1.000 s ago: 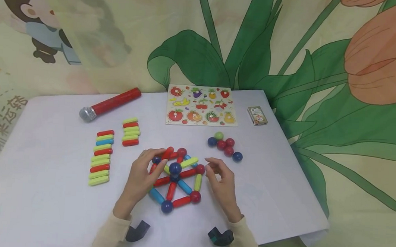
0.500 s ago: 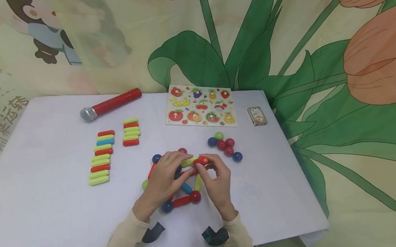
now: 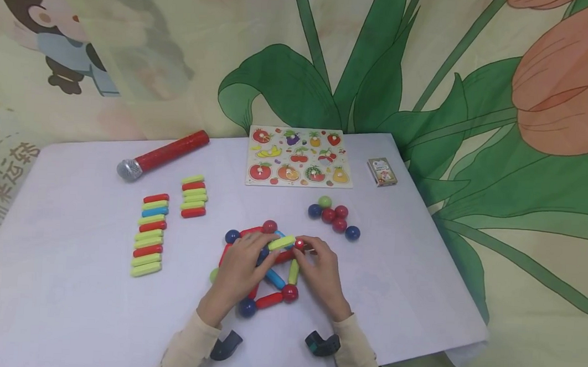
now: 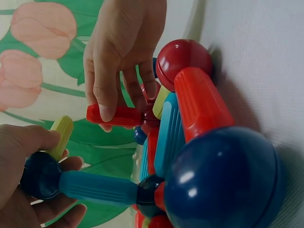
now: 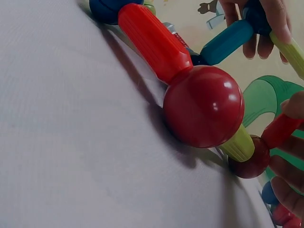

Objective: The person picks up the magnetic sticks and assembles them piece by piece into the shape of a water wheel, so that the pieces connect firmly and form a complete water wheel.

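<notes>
A wheel-shaped frame of magnetic rods and balls lies before me, with a red corner ball (image 3: 290, 292) at its near right. From its hub a blue rod (image 4: 97, 187) stands up, topped by a dark blue ball (image 4: 40, 175). My left hand (image 3: 242, 266) holds that ball, its thumb against a yellow-green rod (image 3: 282, 243) that juts from the ball towards the right. My right hand (image 3: 321, 271) pinches a red rod (image 4: 118, 115) upright on the right-hand red ball (image 5: 251, 158). The left hand covers part of the frame in the head view.
Rows of loose rods (image 3: 148, 241) lie to the left, and several loose balls (image 3: 340, 225) sit at the right. Farther back are a red toy microphone (image 3: 171, 150), a fruit picture board (image 3: 300, 158) and a small box (image 3: 382, 172). A printed cloth hangs behind the table.
The red rod has gone from my left hand to my right and now stands on the right-hand red ball. My left hand has moved right onto the raised blue ball.
</notes>
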Motion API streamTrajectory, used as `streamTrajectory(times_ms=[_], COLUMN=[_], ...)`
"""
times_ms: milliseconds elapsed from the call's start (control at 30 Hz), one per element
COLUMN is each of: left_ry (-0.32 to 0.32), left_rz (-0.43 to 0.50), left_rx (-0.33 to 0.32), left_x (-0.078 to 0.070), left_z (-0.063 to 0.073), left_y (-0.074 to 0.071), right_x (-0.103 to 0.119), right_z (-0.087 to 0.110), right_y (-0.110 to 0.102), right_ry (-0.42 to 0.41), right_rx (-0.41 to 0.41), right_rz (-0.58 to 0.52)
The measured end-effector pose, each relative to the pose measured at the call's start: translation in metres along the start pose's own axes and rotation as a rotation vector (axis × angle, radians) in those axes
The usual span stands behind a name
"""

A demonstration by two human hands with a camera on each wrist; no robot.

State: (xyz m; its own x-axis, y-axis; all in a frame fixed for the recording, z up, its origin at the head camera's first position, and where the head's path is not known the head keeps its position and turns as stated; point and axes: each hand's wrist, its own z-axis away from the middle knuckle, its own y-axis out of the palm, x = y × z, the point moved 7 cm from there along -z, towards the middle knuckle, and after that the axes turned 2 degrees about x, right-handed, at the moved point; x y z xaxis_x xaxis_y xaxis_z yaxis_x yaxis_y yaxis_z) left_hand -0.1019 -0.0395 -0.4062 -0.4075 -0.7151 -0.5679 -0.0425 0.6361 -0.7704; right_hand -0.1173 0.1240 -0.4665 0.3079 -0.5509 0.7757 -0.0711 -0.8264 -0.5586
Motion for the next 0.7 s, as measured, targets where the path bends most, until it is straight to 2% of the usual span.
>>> streamTrajectory(times_ms=[167, 367, 533, 600, 700], left_ry=[-0.01, -0.007, -0.008, -0.01, -0.019], left_rz=[0.046, 0.062, 0.08, 0.095, 0.121], left_rx=[0.008, 0.002, -0.004, 0.0, 0.009], left_x=[0.001, 0.003, 0.005, 0.005, 0.006], left_z=[0.001, 0.002, 0.002, 0.002, 0.001], left_y=[0.001, 0.002, 0.002, 0.002, 0.002], right_x=[-0.002, -0.001, -0.003, -0.006, -0.016], right_z=[0.0, 0.001, 0.002, 0.002, -0.001], right_y=[0.0, 0.0, -0.002, -0.009, -0.032], right_ry=[0.004, -0.014, 0.004, 0.019, 0.057], right_rx=[0.01, 0.01, 0.011, -0.034, -0.186], right_rz=[-0.018, -0.039, -0.063, -0.079, -0.065])
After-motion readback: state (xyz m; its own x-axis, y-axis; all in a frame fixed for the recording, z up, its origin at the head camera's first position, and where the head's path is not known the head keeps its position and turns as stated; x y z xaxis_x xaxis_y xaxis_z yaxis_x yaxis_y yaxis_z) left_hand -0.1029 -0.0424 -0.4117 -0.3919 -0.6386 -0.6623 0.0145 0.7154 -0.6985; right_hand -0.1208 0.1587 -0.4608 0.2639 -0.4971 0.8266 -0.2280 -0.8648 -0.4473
